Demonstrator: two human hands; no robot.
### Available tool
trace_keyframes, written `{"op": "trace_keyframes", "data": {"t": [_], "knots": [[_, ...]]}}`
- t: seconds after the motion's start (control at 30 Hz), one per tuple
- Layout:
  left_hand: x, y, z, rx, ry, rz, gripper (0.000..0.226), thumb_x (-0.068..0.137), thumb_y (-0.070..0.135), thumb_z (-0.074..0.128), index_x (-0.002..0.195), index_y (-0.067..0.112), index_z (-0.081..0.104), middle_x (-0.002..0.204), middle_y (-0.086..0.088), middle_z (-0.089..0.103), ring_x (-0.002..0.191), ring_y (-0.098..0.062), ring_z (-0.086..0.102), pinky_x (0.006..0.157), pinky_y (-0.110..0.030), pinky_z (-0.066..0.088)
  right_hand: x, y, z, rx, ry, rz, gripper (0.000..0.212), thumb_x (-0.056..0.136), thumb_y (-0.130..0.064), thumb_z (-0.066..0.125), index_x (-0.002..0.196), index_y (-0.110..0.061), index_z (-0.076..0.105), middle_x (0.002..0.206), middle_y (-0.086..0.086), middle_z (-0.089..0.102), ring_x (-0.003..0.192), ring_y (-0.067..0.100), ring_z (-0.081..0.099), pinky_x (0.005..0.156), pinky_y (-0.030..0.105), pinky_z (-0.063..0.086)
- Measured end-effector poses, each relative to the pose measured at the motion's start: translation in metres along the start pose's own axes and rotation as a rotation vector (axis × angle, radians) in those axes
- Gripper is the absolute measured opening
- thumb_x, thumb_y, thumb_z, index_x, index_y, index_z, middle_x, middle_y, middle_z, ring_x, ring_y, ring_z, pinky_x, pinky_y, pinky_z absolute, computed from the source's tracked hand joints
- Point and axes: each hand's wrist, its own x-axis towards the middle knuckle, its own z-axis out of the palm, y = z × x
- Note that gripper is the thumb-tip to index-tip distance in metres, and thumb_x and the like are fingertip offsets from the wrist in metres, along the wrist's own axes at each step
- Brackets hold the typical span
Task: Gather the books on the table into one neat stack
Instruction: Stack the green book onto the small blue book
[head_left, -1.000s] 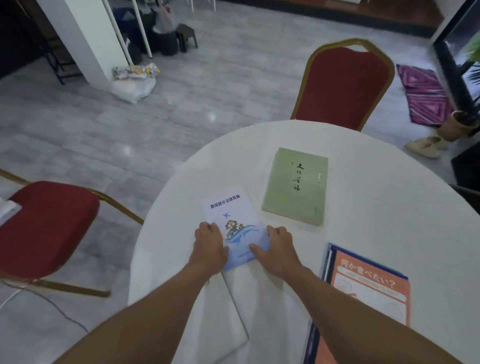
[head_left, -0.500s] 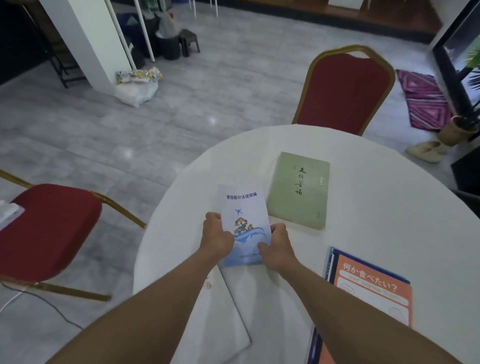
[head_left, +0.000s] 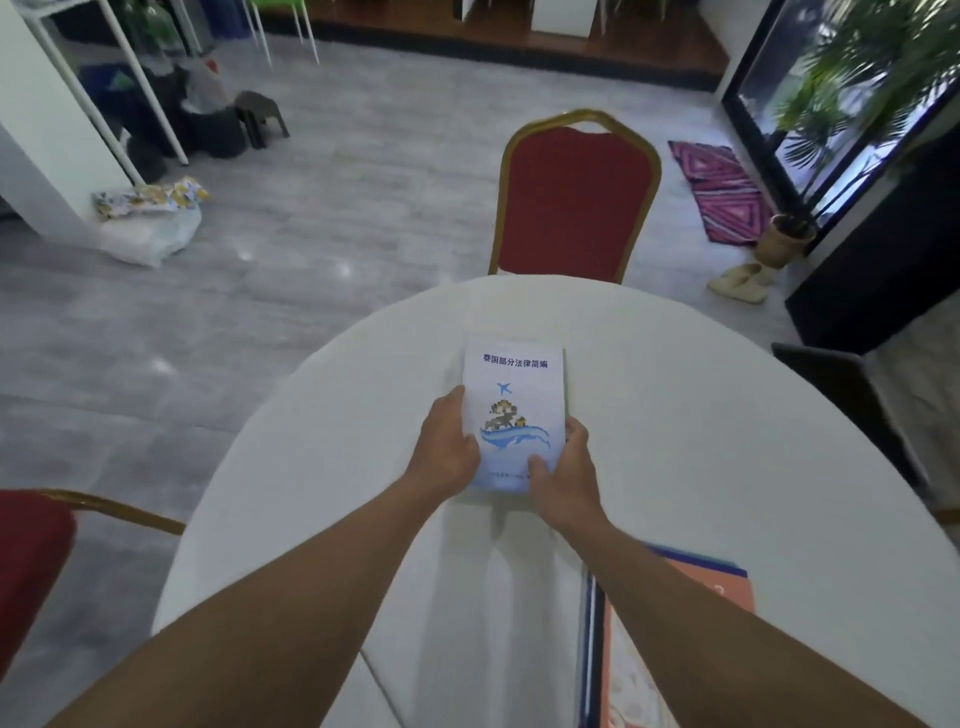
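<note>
- Left hand (head_left: 447, 452) and right hand (head_left: 563, 475) clamp the white booklet (head_left: 514, 410) by its near end, mid-table.
- Its long axis points toward the far edge (green sliver beneath, right side).
- Orange book (head_left: 675, 649) lies by the near edge, nearer the right hand.

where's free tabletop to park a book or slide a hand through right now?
Bare cloth on the table: the whole right side out to the rim, the strip left of the left hand, and the far arc before the red chair. Crowded: centre, where both hands, right hand included, hold the blue booklet, and near right, with the orange book.
</note>
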Motion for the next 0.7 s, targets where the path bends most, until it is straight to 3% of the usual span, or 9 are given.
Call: {"op": "trace_keyframes", "data": {"t": [0.1, 0.2, 0.33, 0.43, 0.53, 0.7], "knots": [[0.023, 0.001, 0.020, 0.039, -0.056, 0.007, 0.068, 0.076, 0.012, 0.043, 0.142, -0.001, 0.041, 0.142, -0.020, 0.047, 0.132, -0.032, 0.044, 0.104, -0.021, 0.028, 0.023, 0.008, -0.002, -0.081, 0.036, 0.018, 0.054, 0.091, -0.002, 0.055, 0.142, -0.005, 0.040, 0.134, 0.016, 0.049, 0.127, 0.031, 0.049, 0.097, 0.026, 0.038], [0.047, -0.013, 0.039, 0.113, -0.052, 0.020, 0.056, 0.075, 0.010, 0.044, 0.130, 0.005, 0.050, 0.129, -0.018, 0.057, 0.118, -0.038, 0.052, 0.104, -0.036, 0.038, 0.039, 0.017, 0.003, -0.177, 0.011, 0.076, 0.056, 0.094, -0.008, 0.056, 0.146, -0.004, 0.035, 0.136, 0.019, 0.038, 0.130, 0.035, 0.040, 0.106, 0.033, 0.034], [0.059, -0.028, 0.051, 0.305, -0.055, 0.027, 0.033, 0.078, 0.006, 0.048, 0.111, 0.004, 0.048, 0.110, -0.014, 0.057, 0.104, -0.038, 0.051, 0.091, -0.031, 0.031, 0.048, 0.027, 0.011, -0.313, 0.033, 0.053, 0.051, 0.093, -0.019, 0.059, 0.137, -0.001, 0.043, 0.132, 0.018, 0.037, 0.125, 0.036, 0.037, 0.105, 0.037, 0.035], [0.053, -0.027, 0.051, 0.395, -0.033, 0.120, 0.034, 0.090, 0.007, 0.044, 0.124, -0.001, 0.046, 0.125, -0.013, 0.048, 0.112, -0.037, 0.043, 0.102, -0.039, 0.034, 0.049, 0.027, 0.013, -0.413, 0.053, 0.056, 0.048, 0.093, -0.029, 0.059, 0.134, -0.007, 0.046, 0.139, 0.013, 0.036, 0.127, 0.035, 0.037, 0.103, 0.040, 0.034], [0.045, -0.028, 0.053, 0.408, -0.059, 0.131, 0.047, 0.096, 0.006, 0.038, 0.140, -0.006, 0.032, 0.145, -0.017, 0.034, 0.128, -0.035, 0.031, 0.113, -0.033, 0.021, 0.049, 0.031, 0.014, -0.453, -0.032, 0.048, 0.061, 0.100, -0.033, 0.052, 0.151, -0.008, 0.030, 0.151, 0.013, 0.031, 0.135, 0.035, 0.035, 0.108, 0.043, 0.033], [0.041, -0.029, 0.051, 0.492, -0.169, 0.132, 0.053, 0.102, 0.006, 0.033, 0.148, -0.013, 0.016, 0.162, -0.022, 0.006, 0.151, -0.036, 0.001, 0.124, -0.040, 0.009, 0.049, 0.030, 0.011, -0.484, -0.116, 0.046, 0.070, 0.104, -0.034, 0.043, 0.159, -0.004, 0.010, 0.161, 0.014, 0.023, 0.143, 0.034, 0.029, 0.112, 0.045, 0.031]]}}
